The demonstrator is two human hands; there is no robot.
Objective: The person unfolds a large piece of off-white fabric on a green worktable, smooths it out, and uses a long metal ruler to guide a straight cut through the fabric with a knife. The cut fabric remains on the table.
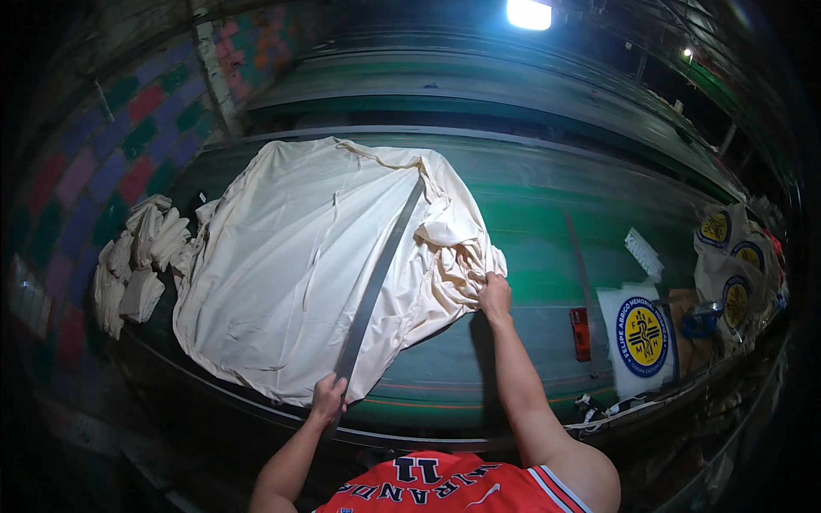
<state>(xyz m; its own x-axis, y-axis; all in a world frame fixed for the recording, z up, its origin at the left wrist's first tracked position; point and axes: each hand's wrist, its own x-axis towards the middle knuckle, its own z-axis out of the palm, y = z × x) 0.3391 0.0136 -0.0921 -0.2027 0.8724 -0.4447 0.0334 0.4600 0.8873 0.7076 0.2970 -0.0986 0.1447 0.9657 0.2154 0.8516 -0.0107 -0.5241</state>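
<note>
A large cream cloth (274, 248) is spread over the left half of the long green table, its right part bunched into folds. Across it slants a long dark flat strip (380, 265), like a straightedge, from the far edge of the cloth to the near table edge. My left hand (329, 398) is closed round the near end of this strip. At the right side of the cloth, my right hand (494, 297) grips the gathered folds, the arm stretched out. The fingertips of that hand are partly hidden in the fabric.
Folded cream cloth bundles (141, 261) lie at the table's left end. To the right are a red tool-like object (581, 333), a white sheet with a round blue-and-yellow emblem (643, 338), a small white sheet (643, 254) and a pile of emblem-printed bags (737, 265). More long tables (479, 81) stand beyond.
</note>
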